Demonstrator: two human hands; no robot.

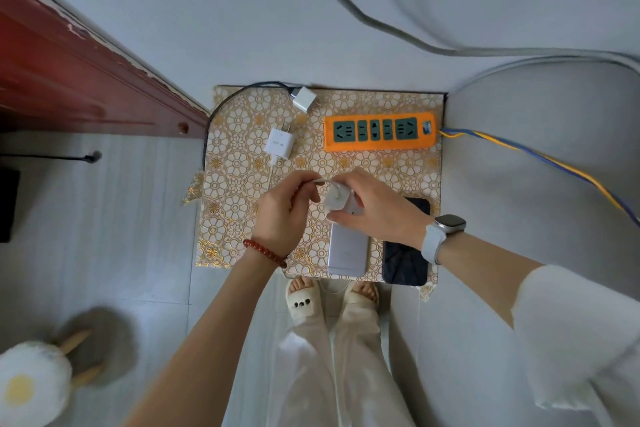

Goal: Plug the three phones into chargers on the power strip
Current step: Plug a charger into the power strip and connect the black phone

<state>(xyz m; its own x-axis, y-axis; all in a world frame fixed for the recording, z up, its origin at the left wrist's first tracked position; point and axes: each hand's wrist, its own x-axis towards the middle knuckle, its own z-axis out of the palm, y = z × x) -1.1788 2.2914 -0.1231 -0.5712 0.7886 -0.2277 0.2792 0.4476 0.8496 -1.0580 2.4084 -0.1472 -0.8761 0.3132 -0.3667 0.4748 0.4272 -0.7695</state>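
Observation:
An orange power strip (380, 131) with green sockets lies at the back right of a small table under a gold flower-patterned cloth (239, 135); nothing is plugged into it. My right hand (379, 208) grips a white charger block (335, 199) above the table. My left hand (285, 210) pinches its white cable (320, 181) beside the block. Below them lie a silver phone (347, 251), back up, and a black phone (404, 262), partly hidden by my right wrist. Two more white chargers lie at the back: one (280, 143) with a white cable, one (304, 98) with a black cable.
A dark red wooden door or frame (69, 80) runs along the left. A blue and yellow cord (540, 158) leads right from the strip. Grey cables (381, 28) cross the wall above. A fluffy stool (31, 381) stands lower left. My slippered feet (301, 298) are at the table's front edge.

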